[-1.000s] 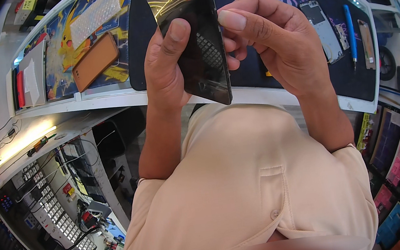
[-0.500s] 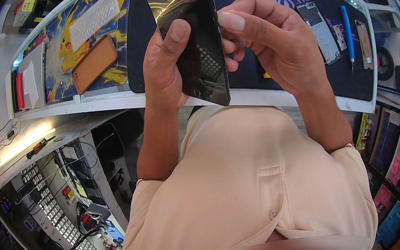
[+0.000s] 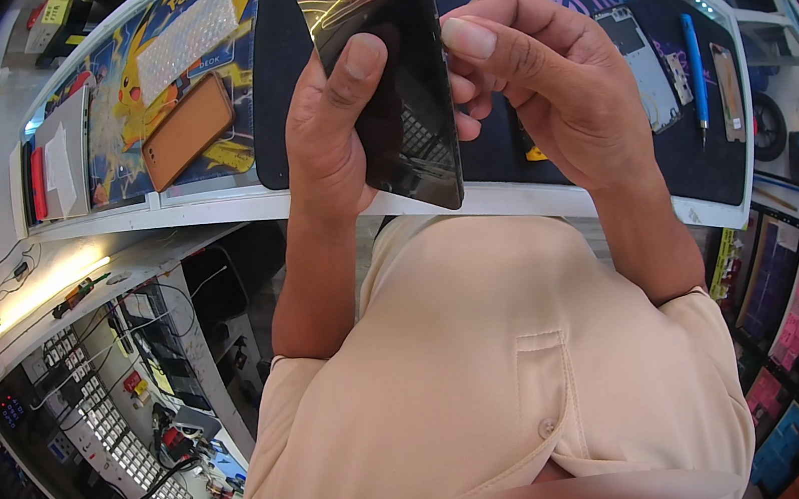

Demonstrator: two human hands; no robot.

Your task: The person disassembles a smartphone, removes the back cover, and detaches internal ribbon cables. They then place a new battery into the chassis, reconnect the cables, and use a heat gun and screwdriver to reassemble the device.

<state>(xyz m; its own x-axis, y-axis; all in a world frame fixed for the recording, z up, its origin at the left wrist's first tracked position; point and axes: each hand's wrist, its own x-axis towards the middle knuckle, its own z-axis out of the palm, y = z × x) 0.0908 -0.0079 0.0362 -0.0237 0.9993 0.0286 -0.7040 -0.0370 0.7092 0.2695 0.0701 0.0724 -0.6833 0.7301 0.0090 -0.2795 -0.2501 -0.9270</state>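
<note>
A black, glossy smartphone (image 3: 399, 88) is held up tilted over the bench, its dark screen reflecting lights. My left hand (image 3: 332, 122) grips it from the left side, thumb flat on the glass and the other fingers hidden behind. At the phone's right edge, my right hand (image 3: 553, 73) has its thumb and fingers pinched together; whatever lies between them is hidden or too small to name. Beyond that hand lie an opened phone frame (image 3: 643, 66) with its inside parts showing and a blue screwdriver (image 3: 696, 69).
A dark mat (image 3: 267, 115) covers the white-edged bench. To the left lie a brown phone case (image 3: 189, 131), a bubble-wrap sheet (image 3: 187, 40) and a red item (image 3: 40, 183). A small phone part (image 3: 728, 90) sits far right. Cables and tools (image 3: 178, 445) crowd the lower-left shelf.
The phone and my left hand have shifted slightly to the right. My right thumb has moved a little to the right, and its pinch stays at the phone's edge.
</note>
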